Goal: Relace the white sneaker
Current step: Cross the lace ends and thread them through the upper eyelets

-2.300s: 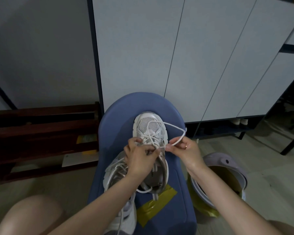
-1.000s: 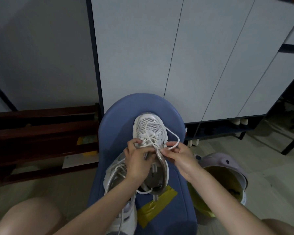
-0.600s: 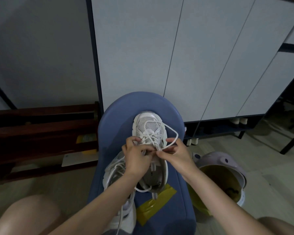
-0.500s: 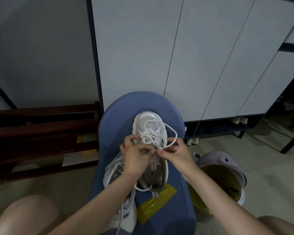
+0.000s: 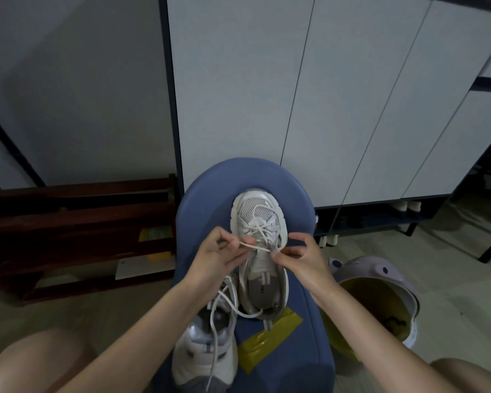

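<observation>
A white sneaker (image 5: 257,217) lies toe-away on a blue padded stool (image 5: 207,199), its white lace (image 5: 254,246) crossed over the tongue. My left hand (image 5: 219,258) pinches one stretch of the lace at the sneaker's left edge. My right hand (image 5: 301,258) pinches the lace at the right eyelets. A short span of lace runs taut between the two hands. A loose end of lace trails down past the heel.
A second white sneaker (image 5: 207,350) lies on the stool nearer me, left of a yellow tape strip (image 5: 270,340). A lilac bin with a yellow liner (image 5: 380,304) stands on the floor to the right. Dark wooden rack (image 5: 74,222) at left, grey cabinet doors (image 5: 295,95) behind.
The wide lace loop at the right has been drawn in. My left hand has moved left off the tongue, pulling a span of lace taut between the hands.
</observation>
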